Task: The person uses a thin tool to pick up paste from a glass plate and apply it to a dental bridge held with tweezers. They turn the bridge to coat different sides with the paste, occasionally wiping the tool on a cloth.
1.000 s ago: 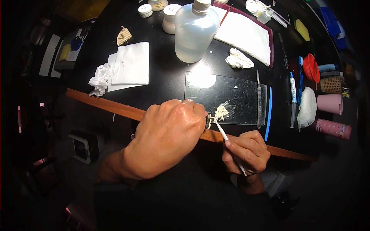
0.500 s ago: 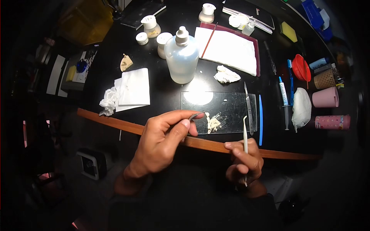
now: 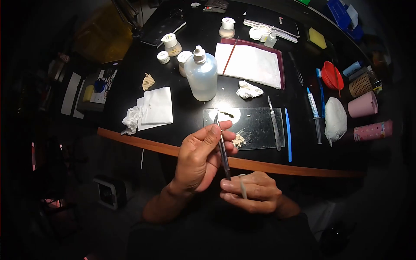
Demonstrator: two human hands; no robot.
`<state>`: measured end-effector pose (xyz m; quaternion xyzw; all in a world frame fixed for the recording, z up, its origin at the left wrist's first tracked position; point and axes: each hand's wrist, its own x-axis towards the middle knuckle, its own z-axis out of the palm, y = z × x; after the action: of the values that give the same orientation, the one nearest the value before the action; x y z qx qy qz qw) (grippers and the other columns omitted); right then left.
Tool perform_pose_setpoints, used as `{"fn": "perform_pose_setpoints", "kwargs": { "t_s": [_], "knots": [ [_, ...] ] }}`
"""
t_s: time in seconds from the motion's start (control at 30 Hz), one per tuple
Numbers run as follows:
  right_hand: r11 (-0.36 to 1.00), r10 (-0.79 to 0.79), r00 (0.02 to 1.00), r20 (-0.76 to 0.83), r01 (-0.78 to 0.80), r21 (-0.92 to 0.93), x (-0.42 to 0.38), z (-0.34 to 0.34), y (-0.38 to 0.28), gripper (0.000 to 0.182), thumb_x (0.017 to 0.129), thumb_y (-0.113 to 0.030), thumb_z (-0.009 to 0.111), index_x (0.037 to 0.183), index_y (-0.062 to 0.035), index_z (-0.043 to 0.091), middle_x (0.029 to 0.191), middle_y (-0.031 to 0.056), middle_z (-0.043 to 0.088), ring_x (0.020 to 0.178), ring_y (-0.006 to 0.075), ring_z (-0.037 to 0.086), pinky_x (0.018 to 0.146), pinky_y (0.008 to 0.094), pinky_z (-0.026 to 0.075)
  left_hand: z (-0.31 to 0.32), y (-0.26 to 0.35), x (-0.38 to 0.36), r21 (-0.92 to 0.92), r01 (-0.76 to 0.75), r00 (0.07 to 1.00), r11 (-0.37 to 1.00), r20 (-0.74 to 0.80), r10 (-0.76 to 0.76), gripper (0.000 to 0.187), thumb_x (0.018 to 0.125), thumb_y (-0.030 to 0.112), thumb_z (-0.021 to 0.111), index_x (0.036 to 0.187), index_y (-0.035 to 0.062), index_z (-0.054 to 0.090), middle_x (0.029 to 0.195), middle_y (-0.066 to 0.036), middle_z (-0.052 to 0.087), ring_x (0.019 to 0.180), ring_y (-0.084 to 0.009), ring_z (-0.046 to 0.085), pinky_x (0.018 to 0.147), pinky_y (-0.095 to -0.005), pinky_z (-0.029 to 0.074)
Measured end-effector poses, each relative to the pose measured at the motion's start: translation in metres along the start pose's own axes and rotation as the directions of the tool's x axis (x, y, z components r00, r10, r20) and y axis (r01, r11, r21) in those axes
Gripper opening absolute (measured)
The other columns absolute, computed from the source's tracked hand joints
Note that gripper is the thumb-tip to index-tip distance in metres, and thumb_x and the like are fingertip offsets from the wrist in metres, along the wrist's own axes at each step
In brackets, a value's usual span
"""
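Note:
My left hand point(image 3: 201, 156) is closed around a slim metal tool point(image 3: 223, 151), held with its tip up over the glass plate's near left part. My right hand point(image 3: 253, 193) is lower and to the right, fingers bent, its fingertips at the tool's dark lower end. A whitish instrument point(image 3: 243, 188) is tucked between the right hand's fingers. Beyond the hands, the glass plate point(image 3: 260, 138) bears a cream-coloured crumbly mass point(image 3: 238, 140), partly hidden by the left fingers. A scalpel point(image 3: 275, 125) lies across the plate's right side.
A large clear bottle point(image 3: 202, 82) stands behind the plate. Folded tissue point(image 3: 157, 106) lies left; a white pad point(image 3: 249, 63) lies on a dark red folder. To the right are a blue strip point(image 3: 288, 136), syringe point(image 3: 313, 108), red bowl point(image 3: 333, 74) and pink cups point(image 3: 363, 105).
The left hand has turned, bringing the metal tool nearly upright. My right hand has moved left and down to its lower end, and the whitish instrument has swung between the fingers. The view has shifted slightly.

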<state>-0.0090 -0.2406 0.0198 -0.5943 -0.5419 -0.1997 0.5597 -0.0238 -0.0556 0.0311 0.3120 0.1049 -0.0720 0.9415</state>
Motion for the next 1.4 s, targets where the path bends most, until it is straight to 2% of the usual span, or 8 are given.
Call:
{"fn": "perform_pose_setpoints", "kwargs": {
  "t_s": [0.07,0.13,0.33,0.5,0.63,0.8,1.0,1.4],
  "knots": [
    [0.995,0.093,0.996,0.004,-0.093,0.026,0.005,-0.018,-0.012,0.028,0.084,0.008,0.084,0.11,0.0021,0.078,0.118,0.0229,0.077,0.1,0.0306,0.081,0.081,0.0364,0.069,0.007,0.014,-0.006,0.491,-0.027,0.999,0.871,0.04,0.008,0.041,0.114,0.027,0.06,0.132,-0.0077,0.069,0.112,-0.015,0.078,0.09,-0.0156,0.075,0.086,-0.0316,0.063],
    [0.972,0.23,0.973,0.029,-0.231,0.049,0.024,-0.039,-0.026,0.033,0.085,0.007,0.084,0.117,0.0024,0.076,0.12,0.0239,0.077,0.103,0.0314,0.081,0.086,0.0382,0.069,0.013,0.025,-0.017,0.917,-0.112,0.981,0.382,0.042,0.187,0.033,0.107,0.026,0.073,0.12,-0.0032,0.078,0.106,-0.016,0.077,0.088,-0.0141,0.073,0.08,-0.0306,0.062],
    [0.944,0.328,0.941,-0.082,-0.329,0.007,0.052,-0.039,-0.028,0.043,0.088,0.009,0.081,0.129,0.0025,0.072,0.123,0.025,0.076,0.112,0.032,0.079,0.099,0.0424,0.066,0.031,0.04,-0.011,0.762,-0.592,0.646,-0.262,0.643,0.411,0.042,0.079,0.012,0.089,0.119,0.0008,0.082,0.093,-0.011,0.072,0.079,-0.0176,0.07,0.071,-0.0308,0.057],
    [0.92,0.393,0.917,-0.077,-0.39,0.049,0.071,-0.036,-0.031,0.046,0.089,0.002,0.083,0.133,-0.0016,0.072,0.12,0.0229,0.077,0.11,0.0302,0.079,0.098,0.0406,0.066,0.02,0.03,-0.002,0.669,-0.687,0.532,-0.282,0.728,0.431,0.044,0.073,0.003,0.086,0.117,0.0009,0.083,0.095,-0.012,0.073,0.079,-0.0194,0.07,0.067,-0.0305,0.054],
    [0.909,0.414,0.878,-0.241,-0.41,0.071,0.056,-0.035,-0.018,0.048,0.108,-0.035,0.066,0.134,0.0055,0.067,0.115,0.0231,0.079,0.085,0.0217,0.075,0.072,0.0289,0.06,0.001,0.026,0.008,0.649,-0.707,0.464,-0.279,0.725,0.509,0.039,0.075,-0.011,0.083,0.114,-0.0032,0.082,0.093,-0.009,0.074,0.076,-0.0176,0.068,0.062,-0.0276,0.051],
    [0.737,0.667,0.691,-0.28,-0.667,0.11,0.0,-0.029,-0.015,0.029,0.106,-0.011,0.057,0.127,0.0084,0.062,0.104,0.0247,0.079,0.08,0.0184,0.073,0.069,0.0247,0.056,-0.035,0.01,0.014,0.699,-0.687,0.408,-0.196,0.595,0.692,0.029,0.081,0.002,0.09,0.109,0.0023,0.084,0.092,-0.004,0.073,0.077,-0.0165,0.066,0.066,-0.0284,0.051],
    [0.838,0.464,0.88,-0.1,-0.473,-0.271,-0.023,-0.04,0.006,0.015,0.081,0.01,0.073,0.095,0.0042,0.077,0.082,0.0133,0.079,0.064,0.0193,0.07,0.059,0.0299,0.053,-0.042,-0.003,0.021,0.73,-0.681,0.422,-0.068,0.466,0.778,0.023,0.084,0.003,0.09,0.106,0.0004,0.083,0.089,-0.004,0.071,0.08,-0.019,0.068,0.069,-0.0295,0.054],
    [0.815,0.48,0.876,-0.043,-0.464,-0.346,-0.022,-0.035,0.008,0.018,0.077,0.01,0.076,0.094,0.004,0.078,0.077,0.0113,0.077,0.058,0.0174,0.067,0.054,0.0275,0.049,-0.046,0.005,0.024,0.679,-0.734,0.484,0.011,0.512,0.709,0.031,0.081,0.003,0.09,0.111,0.0014,0.083,0.094,-0.007,0.075,0.085,-0.0192,0.073,0.069,-0.0281,0.059]
  ]
}}
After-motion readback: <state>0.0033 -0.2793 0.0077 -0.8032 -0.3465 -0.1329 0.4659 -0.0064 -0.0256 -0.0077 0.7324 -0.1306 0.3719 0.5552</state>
